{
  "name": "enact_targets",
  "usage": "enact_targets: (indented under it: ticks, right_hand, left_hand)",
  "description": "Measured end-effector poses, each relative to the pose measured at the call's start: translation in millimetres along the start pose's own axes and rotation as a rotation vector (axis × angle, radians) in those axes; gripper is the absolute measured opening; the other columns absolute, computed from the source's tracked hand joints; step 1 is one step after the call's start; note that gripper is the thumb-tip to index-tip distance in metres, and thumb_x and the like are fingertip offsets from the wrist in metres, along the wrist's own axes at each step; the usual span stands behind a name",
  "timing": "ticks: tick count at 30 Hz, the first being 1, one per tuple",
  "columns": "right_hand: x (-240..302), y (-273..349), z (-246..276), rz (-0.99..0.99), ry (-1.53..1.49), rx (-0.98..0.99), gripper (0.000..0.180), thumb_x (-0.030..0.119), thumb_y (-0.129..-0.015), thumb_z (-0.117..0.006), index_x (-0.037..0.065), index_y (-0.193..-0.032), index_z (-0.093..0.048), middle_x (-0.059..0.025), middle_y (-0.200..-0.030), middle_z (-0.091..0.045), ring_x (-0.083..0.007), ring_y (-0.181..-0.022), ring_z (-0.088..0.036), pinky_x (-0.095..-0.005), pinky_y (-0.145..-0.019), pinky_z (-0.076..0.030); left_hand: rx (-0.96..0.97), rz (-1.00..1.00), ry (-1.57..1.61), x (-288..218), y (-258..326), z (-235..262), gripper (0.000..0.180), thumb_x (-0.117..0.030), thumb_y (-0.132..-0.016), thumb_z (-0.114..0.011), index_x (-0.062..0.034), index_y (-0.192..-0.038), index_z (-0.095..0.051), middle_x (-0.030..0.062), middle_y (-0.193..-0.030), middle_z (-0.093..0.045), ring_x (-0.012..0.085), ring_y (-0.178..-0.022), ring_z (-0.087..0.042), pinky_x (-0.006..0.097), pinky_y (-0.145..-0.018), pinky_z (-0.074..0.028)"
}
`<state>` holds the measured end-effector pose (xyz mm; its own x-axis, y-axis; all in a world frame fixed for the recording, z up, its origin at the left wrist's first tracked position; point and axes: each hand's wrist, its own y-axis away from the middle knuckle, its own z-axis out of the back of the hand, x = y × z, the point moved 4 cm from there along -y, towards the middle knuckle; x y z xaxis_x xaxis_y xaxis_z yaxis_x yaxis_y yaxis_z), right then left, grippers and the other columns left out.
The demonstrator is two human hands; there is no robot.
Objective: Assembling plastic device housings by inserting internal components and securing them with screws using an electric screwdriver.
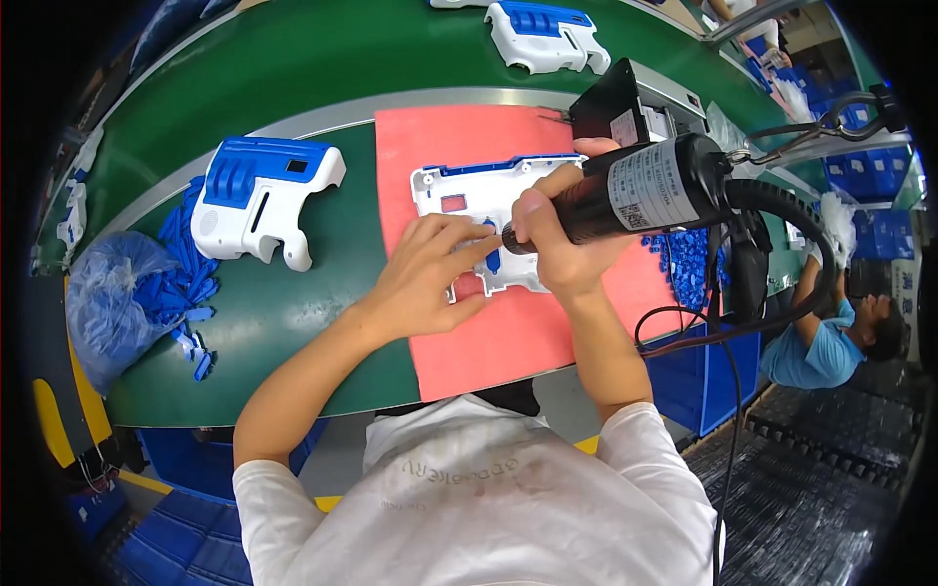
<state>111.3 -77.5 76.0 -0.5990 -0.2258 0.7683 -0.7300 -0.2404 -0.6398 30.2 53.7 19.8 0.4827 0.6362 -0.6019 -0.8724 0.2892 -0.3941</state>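
Note:
A white plastic housing (478, 186) with a blue edge lies inner side up on a pink mat (415, 137). A small blue plastic part (492, 260) sits inside it. My left hand (425, 269) rests over the housing's left side, fingers stretched out, with fingertips by the blue part. My right hand (562, 239) is wrapped round a black electric screwdriver (635, 190), held nearly level. Its narrow nose points left at the blue part, close to my left fingertips. Whether the bit touches a screw cannot be seen.
Left on the green bench stands a blue-and-white housing (264, 195), beside a clear bag (117, 293) and loose blue strips (176, 244). Small blue parts (679, 264) lie at the mat's right. A black box (606, 103) stands behind. Another person (821, 342) is at far right.

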Motion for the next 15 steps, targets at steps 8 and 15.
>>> enact_targets:
  ticks: [8, 15]
  right_hand:
    - [-0.7, 7.0, -4.1, 0.001, 0.011, 0.048, 0.051, -0.014, -0.075, -0.058, -0.001, -0.118, -0.035, -0.0066, -0.069, -0.058, -0.0111, -0.056, -0.055, -0.0253, -0.053, -0.047]
    - [-2.0, 14.5, 0.3, 0.036, 0.065, 0.083, 0.048, -0.013, -0.077, -0.06, 0.0, -0.116, -0.036, -0.0055, -0.071, -0.058, -0.0104, -0.058, -0.056, -0.0253, -0.054, -0.046]
  left_hand:
    - [-0.005, 0.011, -0.006, 1.4, 1.4, -1.1, 0.056, -0.022, -0.065, -0.076, -0.0041, -0.117, -0.062, 0.0083, -0.119, -0.058, 0.03, -0.112, -0.051, 0.043, -0.094, -0.04]
    - [-0.002, -0.004, -0.009, 0.1, -1.7, -2.7, 0.057, -0.023, -0.065, -0.076, -0.0041, -0.117, -0.062, 0.0082, -0.12, -0.057, 0.0299, -0.113, -0.05, 0.043, -0.094, -0.04]
